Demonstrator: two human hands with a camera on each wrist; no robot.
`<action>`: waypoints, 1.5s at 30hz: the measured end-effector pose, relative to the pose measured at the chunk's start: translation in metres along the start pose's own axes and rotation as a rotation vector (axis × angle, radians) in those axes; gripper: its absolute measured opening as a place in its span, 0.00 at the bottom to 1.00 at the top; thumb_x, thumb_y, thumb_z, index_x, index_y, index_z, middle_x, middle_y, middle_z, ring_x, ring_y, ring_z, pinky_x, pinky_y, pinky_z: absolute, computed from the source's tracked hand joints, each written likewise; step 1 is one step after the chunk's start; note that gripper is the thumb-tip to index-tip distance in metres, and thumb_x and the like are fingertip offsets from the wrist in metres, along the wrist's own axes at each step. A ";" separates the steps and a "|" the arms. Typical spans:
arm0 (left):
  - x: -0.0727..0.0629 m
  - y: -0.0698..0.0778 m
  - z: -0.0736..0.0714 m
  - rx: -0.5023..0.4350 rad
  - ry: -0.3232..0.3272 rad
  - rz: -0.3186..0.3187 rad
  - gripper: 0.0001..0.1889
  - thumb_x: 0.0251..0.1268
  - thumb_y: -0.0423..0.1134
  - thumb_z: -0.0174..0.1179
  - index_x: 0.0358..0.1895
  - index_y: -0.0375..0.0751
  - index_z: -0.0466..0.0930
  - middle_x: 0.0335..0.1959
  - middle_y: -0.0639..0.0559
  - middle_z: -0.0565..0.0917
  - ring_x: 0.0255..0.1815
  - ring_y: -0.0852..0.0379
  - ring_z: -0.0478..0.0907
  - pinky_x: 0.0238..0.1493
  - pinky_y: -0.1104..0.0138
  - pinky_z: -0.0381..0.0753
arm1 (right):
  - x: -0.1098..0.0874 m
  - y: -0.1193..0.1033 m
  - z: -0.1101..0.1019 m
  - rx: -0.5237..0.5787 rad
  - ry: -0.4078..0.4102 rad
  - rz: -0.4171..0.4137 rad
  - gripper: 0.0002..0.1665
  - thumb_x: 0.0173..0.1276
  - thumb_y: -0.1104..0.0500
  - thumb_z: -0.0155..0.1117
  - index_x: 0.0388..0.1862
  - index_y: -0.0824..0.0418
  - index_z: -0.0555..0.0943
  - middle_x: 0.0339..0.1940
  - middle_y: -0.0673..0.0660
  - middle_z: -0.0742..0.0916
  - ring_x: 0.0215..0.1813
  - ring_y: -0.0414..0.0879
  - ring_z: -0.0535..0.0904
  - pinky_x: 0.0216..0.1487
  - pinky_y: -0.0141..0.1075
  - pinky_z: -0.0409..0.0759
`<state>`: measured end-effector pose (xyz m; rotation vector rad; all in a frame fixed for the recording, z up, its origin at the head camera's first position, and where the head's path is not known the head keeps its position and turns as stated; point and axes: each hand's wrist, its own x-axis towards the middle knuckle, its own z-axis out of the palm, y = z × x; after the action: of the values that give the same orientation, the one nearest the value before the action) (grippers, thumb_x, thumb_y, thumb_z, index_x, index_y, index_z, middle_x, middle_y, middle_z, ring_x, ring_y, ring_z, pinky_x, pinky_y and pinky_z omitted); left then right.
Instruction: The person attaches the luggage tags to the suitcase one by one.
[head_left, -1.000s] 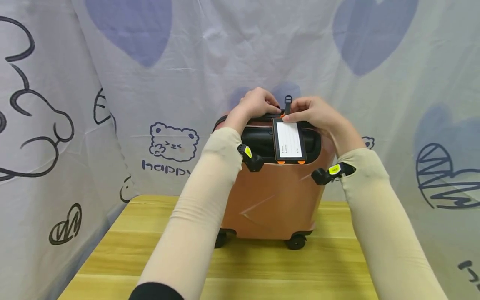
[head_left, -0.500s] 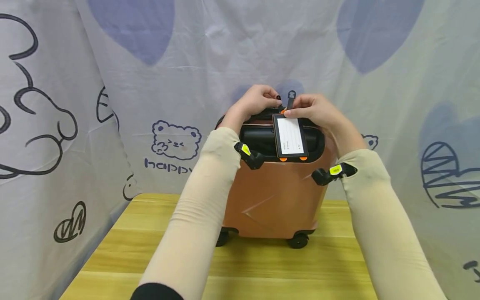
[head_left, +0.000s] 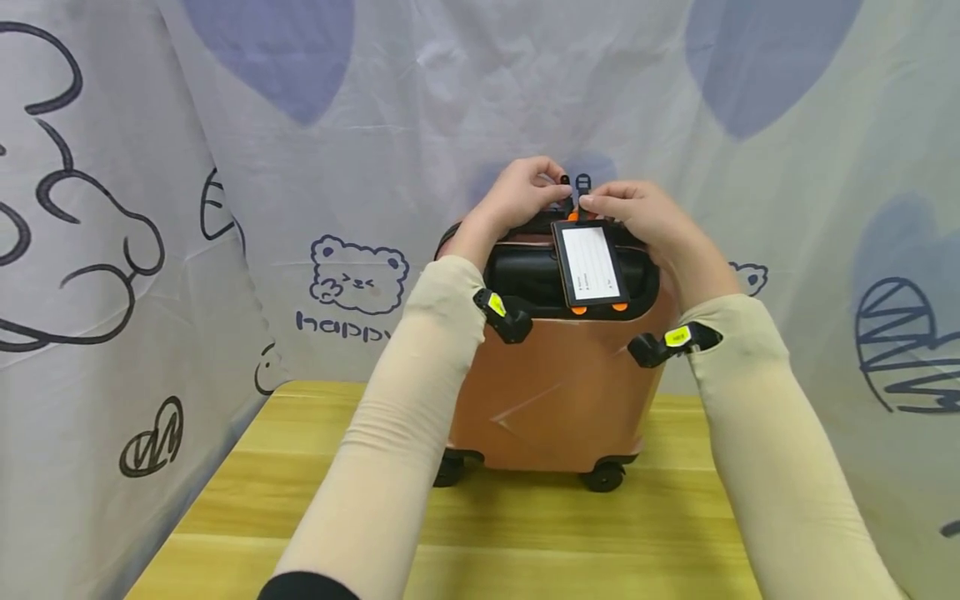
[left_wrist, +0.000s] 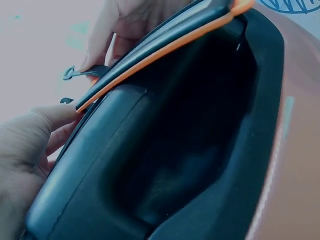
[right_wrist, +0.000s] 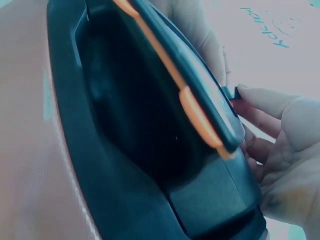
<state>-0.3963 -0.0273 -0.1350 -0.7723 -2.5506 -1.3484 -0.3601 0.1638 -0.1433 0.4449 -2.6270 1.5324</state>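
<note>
A black-framed luggage tag (head_left: 591, 263) with a white card and orange corners hangs over the black handle recess of an orange-brown suitcase (head_left: 551, 392). Above the suitcase top, my left hand (head_left: 519, 197) pinches the dark free end of the tag's strap (head_left: 566, 182) between thumb and fingers. Just to its right, my right hand (head_left: 647, 212) pinches the strap near its small black buckle (head_left: 583, 181), which points upward. Both wrist views show the tag edge-on against the black handle (left_wrist: 82, 155); in the right wrist view my right thumb and fingertips hold a small dark strap piece (right_wrist: 231, 93).
Under the suitcase is a yellow wood-grain table (head_left: 315, 450), and black wheels (head_left: 602, 477) stand on it. A white curtain (head_left: 465, 92) with hearts and drawn figures hangs close behind and at the sides.
My left fingers have risen with the strap end, which now stands up beside the buckle. My right thumb has shifted from the tag's top edge up to the buckle strap.
</note>
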 end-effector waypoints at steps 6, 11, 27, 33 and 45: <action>0.000 -0.002 -0.002 -0.104 0.002 0.001 0.10 0.68 0.38 0.61 0.49 0.39 0.78 0.48 0.46 0.84 0.52 0.55 0.81 0.55 0.66 0.79 | -0.001 -0.005 0.002 0.013 0.030 0.016 0.14 0.69 0.42 0.61 0.31 0.49 0.81 0.37 0.49 0.74 0.42 0.47 0.67 0.45 0.38 0.68; -0.002 -0.002 -0.002 -0.119 -0.003 0.014 0.07 0.65 0.37 0.63 0.42 0.40 0.80 0.43 0.49 0.83 0.51 0.55 0.82 0.56 0.65 0.79 | -0.004 -0.004 0.005 0.007 0.059 -0.009 0.16 0.70 0.40 0.59 0.29 0.49 0.80 0.40 0.49 0.74 0.46 0.47 0.66 0.49 0.40 0.65; -0.006 -0.003 -0.001 -0.020 0.012 0.069 0.08 0.66 0.40 0.63 0.43 0.40 0.82 0.46 0.47 0.84 0.53 0.57 0.81 0.55 0.67 0.79 | -0.002 0.003 0.011 0.043 0.095 -0.040 0.16 0.69 0.40 0.60 0.29 0.48 0.80 0.40 0.46 0.75 0.50 0.45 0.66 0.53 0.41 0.61; -0.006 -0.003 0.000 -0.004 0.019 0.062 0.10 0.67 0.41 0.62 0.44 0.40 0.83 0.48 0.47 0.85 0.53 0.57 0.81 0.55 0.66 0.79 | -0.003 0.002 0.012 0.053 0.099 -0.054 0.17 0.70 0.42 0.59 0.26 0.48 0.79 0.37 0.46 0.75 0.50 0.45 0.66 0.53 0.41 0.61; -0.007 0.000 0.004 0.174 0.112 0.153 0.08 0.65 0.44 0.64 0.38 0.44 0.85 0.40 0.50 0.88 0.43 0.60 0.84 0.47 0.69 0.79 | 0.000 0.001 0.014 0.087 0.132 -0.076 0.20 0.71 0.46 0.60 0.18 0.47 0.78 0.25 0.43 0.75 0.42 0.44 0.67 0.49 0.38 0.61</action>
<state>-0.3894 -0.0266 -0.1398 -0.8151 -2.4272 -1.0765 -0.3593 0.1527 -0.1513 0.4276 -2.4247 1.5982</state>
